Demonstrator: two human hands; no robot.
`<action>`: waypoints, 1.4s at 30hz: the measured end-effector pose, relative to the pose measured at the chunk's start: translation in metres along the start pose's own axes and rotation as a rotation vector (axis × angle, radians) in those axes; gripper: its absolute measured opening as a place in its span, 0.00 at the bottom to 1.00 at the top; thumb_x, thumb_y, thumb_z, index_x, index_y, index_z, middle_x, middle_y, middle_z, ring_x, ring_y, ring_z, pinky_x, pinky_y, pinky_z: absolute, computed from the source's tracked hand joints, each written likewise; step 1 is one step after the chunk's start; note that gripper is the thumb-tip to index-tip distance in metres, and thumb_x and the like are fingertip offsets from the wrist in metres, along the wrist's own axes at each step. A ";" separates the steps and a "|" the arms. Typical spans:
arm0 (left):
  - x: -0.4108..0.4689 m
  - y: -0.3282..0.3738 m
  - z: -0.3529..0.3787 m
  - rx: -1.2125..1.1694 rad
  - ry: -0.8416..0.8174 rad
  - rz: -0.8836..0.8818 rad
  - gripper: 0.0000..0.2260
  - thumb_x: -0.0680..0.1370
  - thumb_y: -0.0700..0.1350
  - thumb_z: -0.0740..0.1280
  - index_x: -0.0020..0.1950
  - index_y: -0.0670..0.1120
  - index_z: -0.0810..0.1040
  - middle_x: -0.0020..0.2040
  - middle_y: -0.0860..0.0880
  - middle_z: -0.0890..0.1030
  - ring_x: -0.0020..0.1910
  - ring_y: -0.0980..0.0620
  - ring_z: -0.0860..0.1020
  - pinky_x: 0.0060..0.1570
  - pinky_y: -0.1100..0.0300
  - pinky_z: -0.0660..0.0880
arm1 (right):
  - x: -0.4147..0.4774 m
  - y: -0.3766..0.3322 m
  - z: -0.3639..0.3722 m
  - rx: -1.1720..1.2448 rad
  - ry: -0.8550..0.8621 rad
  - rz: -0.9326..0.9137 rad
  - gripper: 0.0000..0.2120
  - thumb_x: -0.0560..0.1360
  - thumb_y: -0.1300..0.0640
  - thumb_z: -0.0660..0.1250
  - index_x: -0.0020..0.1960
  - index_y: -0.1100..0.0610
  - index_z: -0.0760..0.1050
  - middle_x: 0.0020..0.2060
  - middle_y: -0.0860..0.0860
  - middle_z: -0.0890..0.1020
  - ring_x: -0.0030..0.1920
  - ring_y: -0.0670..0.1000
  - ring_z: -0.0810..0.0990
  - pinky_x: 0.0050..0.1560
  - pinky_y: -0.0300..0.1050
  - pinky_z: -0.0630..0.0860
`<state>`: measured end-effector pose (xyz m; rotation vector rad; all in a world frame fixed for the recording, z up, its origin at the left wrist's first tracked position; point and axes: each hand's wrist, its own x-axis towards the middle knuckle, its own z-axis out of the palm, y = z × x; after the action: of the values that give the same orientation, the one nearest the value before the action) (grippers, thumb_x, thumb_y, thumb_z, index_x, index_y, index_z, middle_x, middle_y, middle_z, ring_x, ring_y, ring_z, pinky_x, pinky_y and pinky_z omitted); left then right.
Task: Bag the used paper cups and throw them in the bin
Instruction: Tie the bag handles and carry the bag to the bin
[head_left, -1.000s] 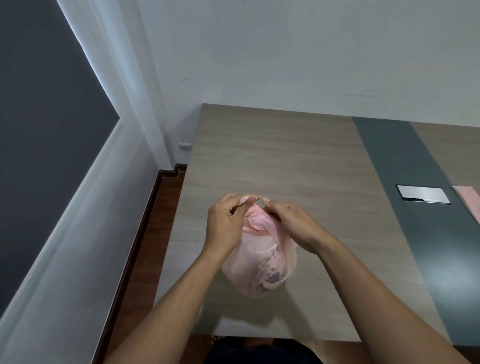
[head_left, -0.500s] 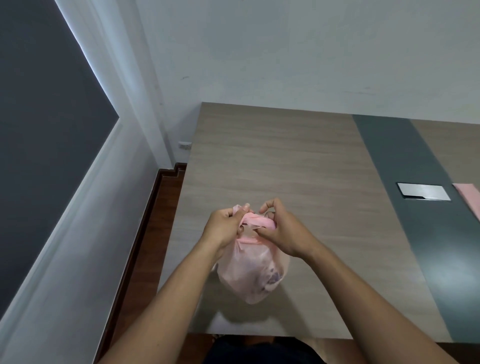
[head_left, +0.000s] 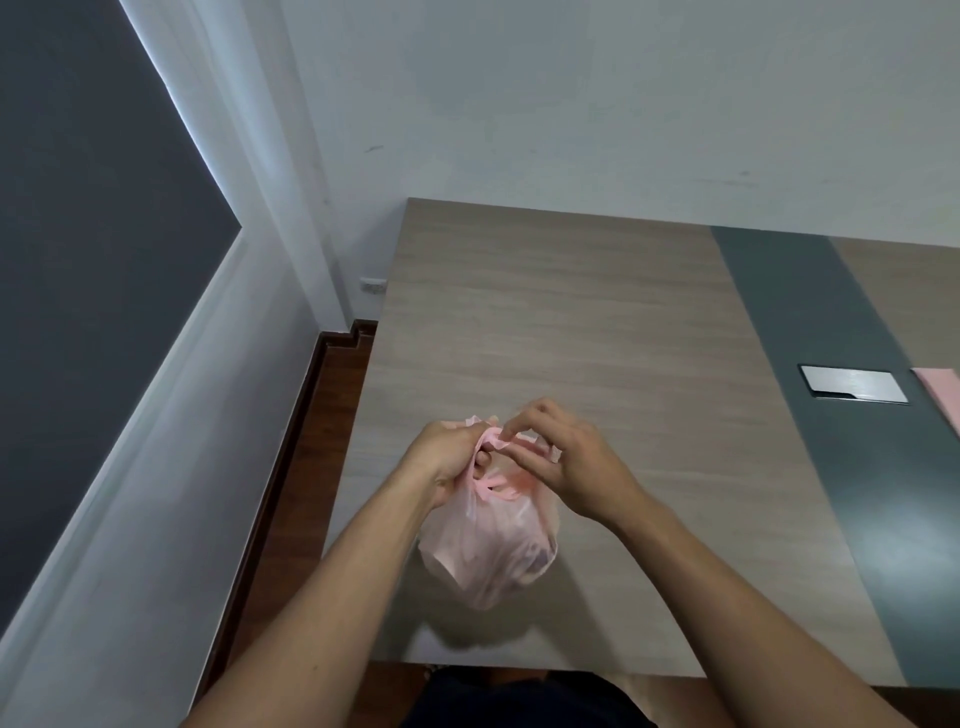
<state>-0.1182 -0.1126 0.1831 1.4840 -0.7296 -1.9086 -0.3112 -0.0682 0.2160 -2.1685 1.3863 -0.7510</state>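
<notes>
A thin pink plastic bag (head_left: 488, 545) bulges with faint shapes inside and sits near the front edge of the wooden table (head_left: 545, 322). The paper cups are hidden within it. My left hand (head_left: 441, 457) grips the bag's twisted handles at the top left. My right hand (head_left: 566, 457) pinches a handle strand at the top right, fingers curled over the bag's mouth. Both hands meet above the bag.
A dark grey strip (head_left: 810, 415) runs across the table on the right, with a silver hatch plate (head_left: 852, 384) set in it. A pink sheet (head_left: 940, 389) lies at the right edge. Left of the table are brown floor (head_left: 311, 441) and white wall. No bin shows.
My hands have shifted the handles round each other at the bag's top. The right hand's fingers lifted and now pinch a strand; the bag stays in place on the table.
</notes>
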 end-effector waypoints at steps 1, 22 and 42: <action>0.001 -0.001 -0.001 -0.005 0.011 -0.004 0.12 0.85 0.44 0.71 0.44 0.39 0.82 0.31 0.47 0.76 0.24 0.55 0.70 0.25 0.63 0.66 | 0.000 0.001 0.002 0.011 0.014 0.001 0.08 0.84 0.46 0.72 0.58 0.49 0.84 0.55 0.45 0.81 0.50 0.36 0.78 0.51 0.35 0.75; 0.010 -0.038 -0.037 0.591 0.497 0.339 0.18 0.86 0.55 0.68 0.43 0.47 0.88 0.37 0.51 0.87 0.40 0.49 0.85 0.36 0.57 0.75 | -0.029 0.050 0.021 0.259 0.148 0.651 0.07 0.85 0.52 0.70 0.49 0.53 0.81 0.46 0.43 0.90 0.46 0.40 0.87 0.49 0.40 0.79; -0.004 -0.035 -0.002 0.593 0.037 0.632 0.07 0.81 0.49 0.76 0.56 0.50 0.90 0.50 0.52 0.86 0.49 0.54 0.85 0.50 0.48 0.83 | -0.003 -0.002 0.004 0.750 0.185 0.508 0.10 0.86 0.55 0.69 0.61 0.62 0.78 0.53 0.57 0.90 0.53 0.56 0.90 0.55 0.47 0.86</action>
<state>-0.1204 -0.0864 0.1595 1.3635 -1.6216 -1.2268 -0.3081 -0.0640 0.2134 -1.1417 1.3602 -1.0601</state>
